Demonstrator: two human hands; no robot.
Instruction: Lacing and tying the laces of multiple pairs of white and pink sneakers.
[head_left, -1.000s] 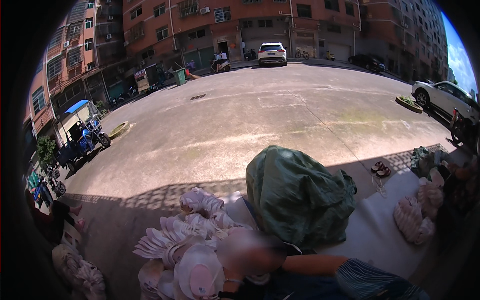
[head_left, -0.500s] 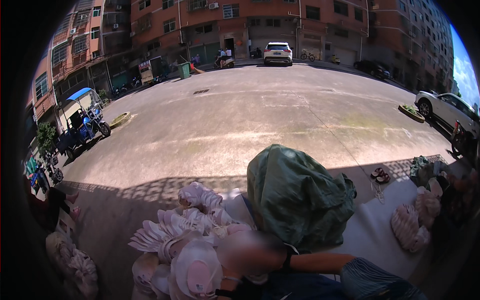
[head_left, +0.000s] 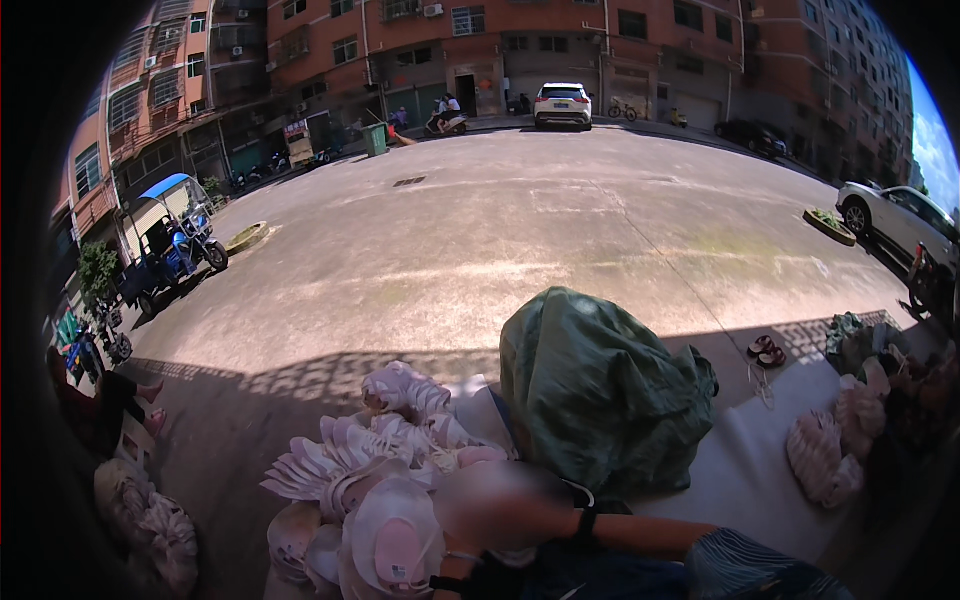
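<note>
My right forearm reaches in from the lower right, a black band at its wrist. Blur covers most of my right hand [head_left: 535, 515], so its fingers are hidden. Of my left hand [head_left: 458, 567] only a wrist part with a thin bracelet and black cuff shows at the bottom; its fingers cannot be made out. Both are close to a pale, rounded piece with a pink oval inside [head_left: 397, 548], which looks like a shoe upper. Beyond lies a heap of fanned, pale pink shoe uppers [head_left: 335, 460]. Whether either hand grips a piece is hidden.
A large green sack [head_left: 605, 390] stands just beyond my hands. More bundles of pale pieces lie right [head_left: 825, 455] and left [head_left: 150, 525]. Dark red sandals [head_left: 767, 351] rest past the sack. A seated person's legs [head_left: 130, 400] show left. A blue three-wheeler [head_left: 175, 240] stands farther off.
The whole scene sits slightly farther right in the picture. My arms, the sack and the heap keep nearly the same places relative to one another.
</note>
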